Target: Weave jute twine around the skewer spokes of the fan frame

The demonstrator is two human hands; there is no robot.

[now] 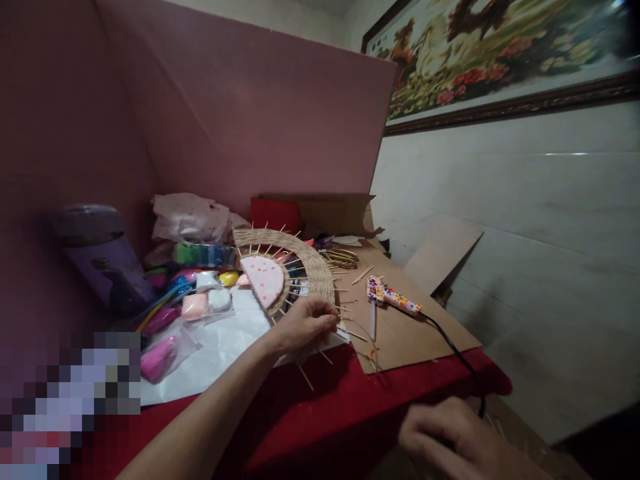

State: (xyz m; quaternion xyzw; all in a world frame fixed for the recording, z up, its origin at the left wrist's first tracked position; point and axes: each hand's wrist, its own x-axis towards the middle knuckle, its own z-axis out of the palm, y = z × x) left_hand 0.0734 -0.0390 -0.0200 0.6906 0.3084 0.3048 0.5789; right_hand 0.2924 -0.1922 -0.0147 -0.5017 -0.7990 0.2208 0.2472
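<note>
A half-round woven piece (320, 273) of twisted cord and thin sticks stands tilted over the table, its stick ends poking out past the rim. At its centre is a white half-disc with pink dots (263, 279). My left hand (310, 322) is closed in a pinch at the lower right end of the weave, gripping it there. A loose strand of cord (367, 333) runs from these fingers to the right and curves down over the cardboard. Low on the right, off the table edge, my right hand (455, 437) is blurred, its fingers curled; what they hold, if anything, is unclear.
A flower-patterned glue gun (395, 297) lies on a cardboard sheet (410, 343), its black cable trailing over the red-covered edge (450, 373). Gold-handled scissors (340, 257) lie behind. Bagged coloured clay (195, 307) and a purple cylinder (107, 260) are at left. Pink board (260, 113) stands behind.
</note>
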